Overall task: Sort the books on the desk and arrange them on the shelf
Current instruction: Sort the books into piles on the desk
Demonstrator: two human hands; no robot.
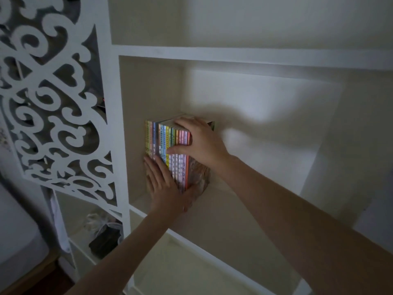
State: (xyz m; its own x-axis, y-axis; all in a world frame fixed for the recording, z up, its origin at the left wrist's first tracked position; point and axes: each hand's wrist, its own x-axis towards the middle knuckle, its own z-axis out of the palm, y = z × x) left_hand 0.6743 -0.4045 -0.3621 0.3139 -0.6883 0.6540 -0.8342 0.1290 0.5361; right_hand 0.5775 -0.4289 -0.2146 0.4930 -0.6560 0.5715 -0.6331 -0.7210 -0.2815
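Books (pixel 159 141) stand upright at the left end of the shelf (pixel 214 211), right hand (pixel 204 143) gripping the row's top, left hand (pixel 164 185) flat, pressing spines; likely final squaring, any remaining books unseen.

text: none readable | on: spines of the books (pixel 168 145) | print there is vertical, too small and blurred

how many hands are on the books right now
2. The left hand lies flat against the lower spines of the books. The right hand grips the row from its top right, fingers over the top, thumb across the spines.
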